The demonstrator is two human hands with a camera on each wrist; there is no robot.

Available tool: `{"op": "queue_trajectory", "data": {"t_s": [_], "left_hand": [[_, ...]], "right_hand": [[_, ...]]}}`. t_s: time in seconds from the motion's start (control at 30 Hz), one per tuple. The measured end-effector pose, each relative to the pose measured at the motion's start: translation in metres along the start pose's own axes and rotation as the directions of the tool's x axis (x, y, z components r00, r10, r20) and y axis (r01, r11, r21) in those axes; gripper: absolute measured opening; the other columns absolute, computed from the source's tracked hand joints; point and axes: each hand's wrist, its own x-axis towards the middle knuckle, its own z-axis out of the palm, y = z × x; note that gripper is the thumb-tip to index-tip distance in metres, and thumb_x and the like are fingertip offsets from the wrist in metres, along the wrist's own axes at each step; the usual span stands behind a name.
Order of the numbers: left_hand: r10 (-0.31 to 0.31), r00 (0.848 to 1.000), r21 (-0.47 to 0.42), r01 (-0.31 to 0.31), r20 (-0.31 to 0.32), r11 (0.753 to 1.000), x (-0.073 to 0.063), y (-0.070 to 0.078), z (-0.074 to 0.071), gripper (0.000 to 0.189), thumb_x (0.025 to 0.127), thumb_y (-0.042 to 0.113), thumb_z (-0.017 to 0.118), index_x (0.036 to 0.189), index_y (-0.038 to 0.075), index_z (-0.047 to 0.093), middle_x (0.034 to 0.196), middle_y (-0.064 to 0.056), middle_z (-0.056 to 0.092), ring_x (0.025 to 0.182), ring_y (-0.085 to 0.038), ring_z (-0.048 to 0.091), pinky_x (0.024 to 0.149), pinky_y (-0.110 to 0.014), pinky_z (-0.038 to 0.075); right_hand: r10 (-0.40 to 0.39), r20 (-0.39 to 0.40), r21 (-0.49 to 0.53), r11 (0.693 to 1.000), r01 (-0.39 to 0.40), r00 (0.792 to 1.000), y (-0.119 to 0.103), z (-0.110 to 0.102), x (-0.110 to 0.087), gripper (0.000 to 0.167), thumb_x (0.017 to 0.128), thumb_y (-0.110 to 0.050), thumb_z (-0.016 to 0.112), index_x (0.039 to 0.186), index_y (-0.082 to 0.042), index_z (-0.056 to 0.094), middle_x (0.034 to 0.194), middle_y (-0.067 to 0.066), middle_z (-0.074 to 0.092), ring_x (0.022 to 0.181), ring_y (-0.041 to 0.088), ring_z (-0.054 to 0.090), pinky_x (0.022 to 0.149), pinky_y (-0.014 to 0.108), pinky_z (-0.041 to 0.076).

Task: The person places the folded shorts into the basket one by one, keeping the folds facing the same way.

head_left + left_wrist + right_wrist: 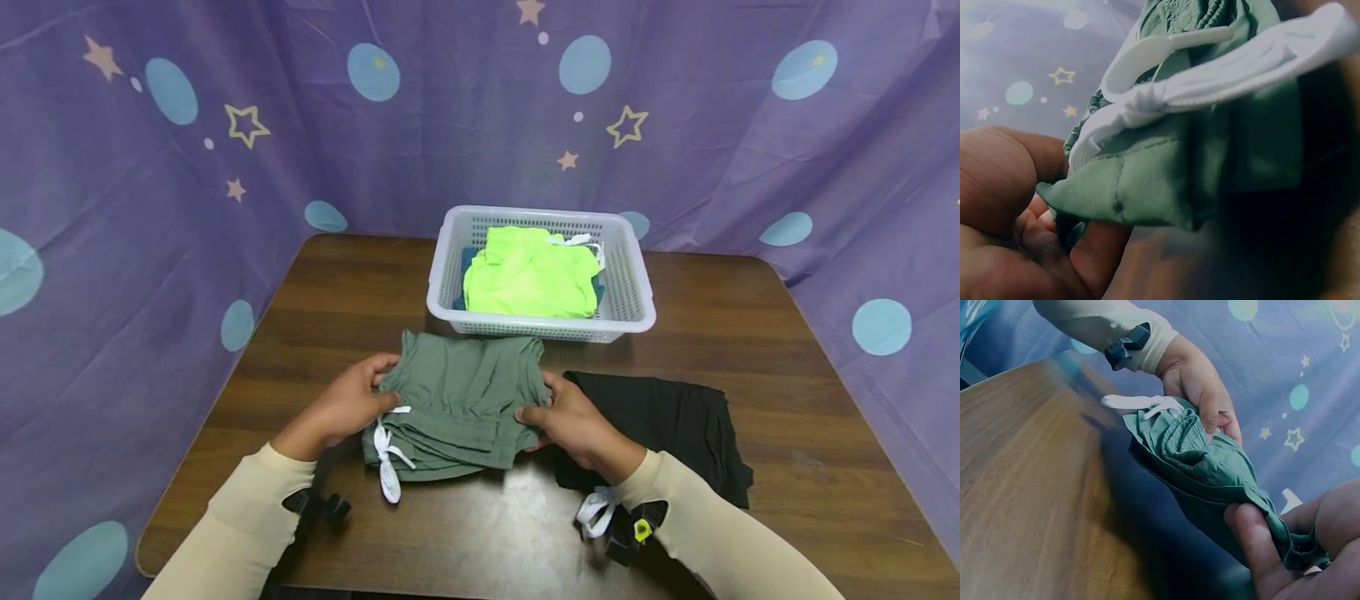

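Folded green shorts point(465, 408), with a gathered elastic waist and a knotted white drawstring point(387, 462), are held up between both hands in front of the basket. My left hand point(348, 407) grips their left side, thumb on top beside the drawstring. At the opposite side, my right hand point(581, 425) pinches the cloth with the thumb above and fingers beneath. The right wrist view shows the folded layers point(1210, 469) raised over the tabletop. In the left wrist view the white cord point(1210, 81) hangs across the green cloth, and some fingertips are hidden by it.
A white plastic basket point(637, 308) stands at the back of the wooden table point(337, 300), holding a folded neon green garment point(532, 275) over a dark blue one. A folded black garment point(667, 425) with a white cord lies under and beside my right forearm. Purple patterned curtains surround the table.
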Motion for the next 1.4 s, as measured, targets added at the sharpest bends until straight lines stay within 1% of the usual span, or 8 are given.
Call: {"op": "queue_trajectory", "data": {"t_s": [0.17,0.37,0.6,0.8,1.03,1.13,1.23,1.4], "left_hand": [[0.022,1.0,0.044,-0.023,0.006,0.999,-0.005,0.018,-0.004,0.062,0.09,-0.006,0.064,0.147,-0.011,0.04,0.12,-0.025,0.065,0.098,-0.024,0.063,0.077,-0.03,0.054],[0.056,0.998,-0.001,-0.056,0.025,0.998,-0.011,0.04,-0.006,0.061,0.091,-0.008,0.062,0.147,-0.01,0.039,0.116,-0.024,0.067,0.093,-0.022,0.065,0.075,-0.03,0.055],[0.111,0.992,-0.01,-0.11,0.053,0.994,-0.012,0.062,-0.01,0.06,0.093,-0.007,0.062,0.148,-0.008,0.04,0.115,-0.022,0.069,0.092,-0.022,0.066,0.075,-0.031,0.056],[0.108,0.991,-0.097,-0.1,0.085,0.99,-0.008,0.074,-0.011,0.058,0.094,-0.009,0.058,0.149,-0.006,0.039,0.118,-0.025,0.066,0.095,-0.024,0.068,0.077,-0.033,0.058],[0.14,0.986,-0.1,-0.13,0.094,0.986,-0.009,0.084,-0.009,0.056,0.094,-0.01,0.057,0.148,-0.006,0.042,0.12,-0.025,0.066,0.095,-0.023,0.068,0.078,-0.033,0.058],[0.151,0.985,-0.09,-0.144,0.079,0.985,-0.009,0.088,-0.008,0.056,0.093,-0.011,0.058,0.147,-0.006,0.042,0.12,-0.025,0.066,0.095,-0.022,0.068,0.078,-0.032,0.058],[0.163,0.986,-0.083,-0.159,0.045,0.984,-0.007,0.092,-0.008,0.057,0.093,-0.011,0.059,0.147,-0.006,0.042,0.121,-0.026,0.065,0.097,-0.023,0.068,0.079,-0.031,0.058],[0.155,0.988,-0.115,-0.155,-0.007,0.981,0.004,0.095,-0.003,0.055,0.094,-0.01,0.058,0.147,-0.005,0.044,0.121,-0.025,0.066,0.095,-0.022,0.068,0.078,-0.033,0.058]], "right_hand": [[-0.031,0.004,-0.026,0.999,0.031,1.0,-0.013,-0.004,-0.01,0.063,0.093,0.002,0.066,0.149,0.001,0.039,0.108,0.02,0.07,0.081,0.029,0.072,0.062,0.049,0.061],[-0.073,0.005,-0.047,0.996,0.073,0.997,-0.031,-0.007,-0.02,0.059,0.094,0.002,0.066,0.147,0.003,0.04,0.108,0.02,0.069,0.082,0.03,0.072,0.06,0.045,0.06],[-0.107,0.008,-0.033,0.994,0.107,0.994,-0.05,-0.014,-0.028,0.063,0.094,0.003,0.066,0.151,0.002,0.038,0.111,0.021,0.07,0.082,0.029,0.073,0.062,0.044,0.061],[-0.133,0.013,0.004,0.991,0.133,0.991,-0.059,-0.02,-0.03,0.064,0.094,0.004,0.064,0.152,0.002,0.037,0.112,0.019,0.07,0.082,0.026,0.073,0.065,0.044,0.061],[-0.16,0.036,0.04,0.987,0.158,0.986,-0.068,-0.023,-0.04,0.062,0.095,0.005,0.061,0.152,0.001,0.037,0.115,0.017,0.069,0.086,0.026,0.073,0.069,0.047,0.061],[-0.178,0.042,0.047,0.983,0.176,0.983,-0.072,-0.026,-0.043,0.063,0.096,0.005,0.061,0.154,0.0,0.035,0.117,0.017,0.069,0.089,0.027,0.073,0.072,0.048,0.061],[-0.2,0.028,0.05,0.979,0.198,0.979,-0.076,-0.03,-0.043,0.064,0.096,0.004,0.062,0.154,-0.002,0.035,0.118,0.014,0.069,0.09,0.026,0.073,0.072,0.047,0.061],[-0.21,-0.033,0.04,0.977,0.211,0.977,-0.077,-0.038,-0.035,0.063,0.096,0.005,0.061,0.153,-0.002,0.036,0.118,0.013,0.067,0.092,0.023,0.072,0.072,0.045,0.061]]}}
